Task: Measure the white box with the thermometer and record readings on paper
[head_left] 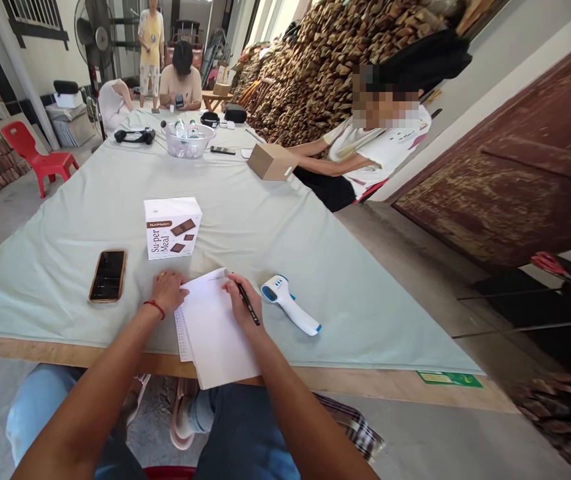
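A blank white sheet of paper lies at the table's near edge, its lower end reaching past it. Under its left side shows a printed sheet. My left hand, with a red cord at the wrist, rests at the upper left edge of the paper, fingers curled and thumb on the sheet. My right hand is closed around a black pen over the paper's upper right; the writing tip is hidden by my fingers. Just right of that hand lies a white infrared thermometer.
A white box stands beyond my hands, and a phone lies to the left. Farther off are a clear basket with bottles and a headset. At the right, a co-worker touches a cardboard box. More people are at the far end.
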